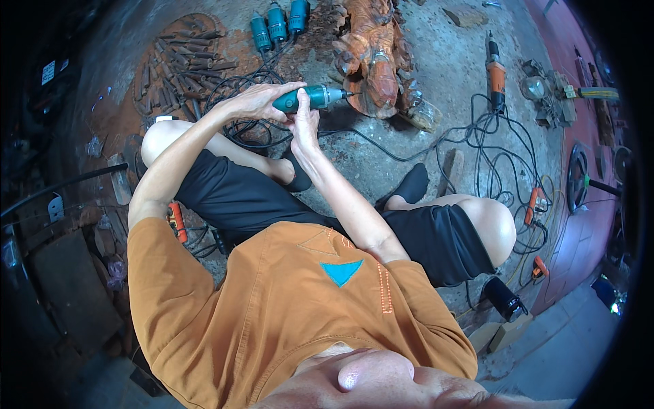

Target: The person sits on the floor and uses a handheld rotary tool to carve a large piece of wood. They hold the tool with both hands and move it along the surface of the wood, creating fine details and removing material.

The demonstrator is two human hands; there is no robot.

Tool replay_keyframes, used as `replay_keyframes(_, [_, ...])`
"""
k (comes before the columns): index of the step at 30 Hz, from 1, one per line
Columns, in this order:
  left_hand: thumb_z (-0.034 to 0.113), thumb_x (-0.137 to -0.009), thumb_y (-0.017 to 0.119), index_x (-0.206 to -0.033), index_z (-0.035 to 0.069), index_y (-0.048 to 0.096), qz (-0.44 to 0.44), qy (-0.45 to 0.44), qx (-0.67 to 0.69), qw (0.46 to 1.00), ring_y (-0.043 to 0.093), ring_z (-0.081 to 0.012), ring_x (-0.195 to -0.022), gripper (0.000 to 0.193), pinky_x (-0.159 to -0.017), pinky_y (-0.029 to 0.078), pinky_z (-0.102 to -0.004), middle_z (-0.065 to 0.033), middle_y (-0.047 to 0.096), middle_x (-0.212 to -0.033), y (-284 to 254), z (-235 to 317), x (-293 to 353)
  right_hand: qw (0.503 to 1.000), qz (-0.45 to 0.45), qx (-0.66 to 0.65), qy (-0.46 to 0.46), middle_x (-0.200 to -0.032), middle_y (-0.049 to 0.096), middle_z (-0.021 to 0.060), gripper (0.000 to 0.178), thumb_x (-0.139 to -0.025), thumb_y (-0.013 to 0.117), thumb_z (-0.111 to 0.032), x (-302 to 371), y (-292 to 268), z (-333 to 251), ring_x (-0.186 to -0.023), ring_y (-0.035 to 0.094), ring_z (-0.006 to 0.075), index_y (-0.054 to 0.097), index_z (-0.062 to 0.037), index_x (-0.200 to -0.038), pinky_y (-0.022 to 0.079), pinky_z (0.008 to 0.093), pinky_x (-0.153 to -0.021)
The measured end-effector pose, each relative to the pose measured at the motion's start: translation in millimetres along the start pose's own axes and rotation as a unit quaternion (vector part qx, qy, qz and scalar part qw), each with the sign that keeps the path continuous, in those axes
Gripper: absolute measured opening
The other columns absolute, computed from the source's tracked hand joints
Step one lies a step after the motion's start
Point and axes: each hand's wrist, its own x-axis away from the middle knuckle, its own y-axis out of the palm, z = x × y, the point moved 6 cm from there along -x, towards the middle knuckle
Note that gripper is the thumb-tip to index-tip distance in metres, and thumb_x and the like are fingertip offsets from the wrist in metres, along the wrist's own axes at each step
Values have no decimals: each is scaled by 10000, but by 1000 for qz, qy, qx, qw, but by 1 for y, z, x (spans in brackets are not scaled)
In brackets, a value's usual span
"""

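Note:
A green rotary grinder point(317, 96) lies sideways between my hands, its thin bit pointing right at the carved reddish-brown wood figure point(383, 83). The bit tip reaches the figure's left edge; I cannot tell whether it touches. My left hand point(253, 103) is closed around the rear end of the grinder. From below, my right hand point(304, 123) grips the grinder's body, thumb laid across it. Some fingers of both hands are hidden behind the tool. Beside the figure's right side lies a clear plastic bottle point(424, 116).
Several teal power tools point(277, 26) stand beyond my hands, left of the figure. A pile of brown rod-like pieces point(184, 61) lies at far left. An orange grinder point(497, 82) rests at right, among tangled black cords point(487, 146). My feet flank the work area.

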Motion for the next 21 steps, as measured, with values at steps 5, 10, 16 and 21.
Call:
replay_keyframes(5, [450,-660,809,-1470,184,341,15,56,-11,998,638,-374,-1003,971,-827,500,-467,-190,657,-1112,2,3,2,998,47,-13,-33,-1020,577,75,581,-909,593,-537,7,-2,8,-881,613,159,441,-58,-1201,549,336,-677])
replay_keyframes(10, [432,-657,810,-1471,181,340,5,49,-3,999,636,-368,-998,972,-829,496,-463,-194,654,-1111,5,5,5,999,48,-5,2,-1163,548,91,649,-908,610,-497,12,-5,12,-1008,581,168,390,-34,-1306,501,317,-744])
replay_keyframes(16, [418,-652,807,-1481,178,328,29,99,-23,994,635,-372,-970,987,-829,493,-463,-198,656,-1073,5,8,7,996,68,-44,-26,-1199,540,114,646,-925,605,-453,15,-4,15,-1092,553,205,373,-21,-1346,448,338,-932])
replay_keyframes(21, [345,-666,763,-1492,202,325,-40,35,-35,998,592,-370,-1122,946,-954,485,-460,-194,575,-1299,3,23,6,992,105,-40,-56,-1137,547,80,641,-892,598,-551,16,-10,17,-1015,569,178,405,-87,-1289,498,361,-796])
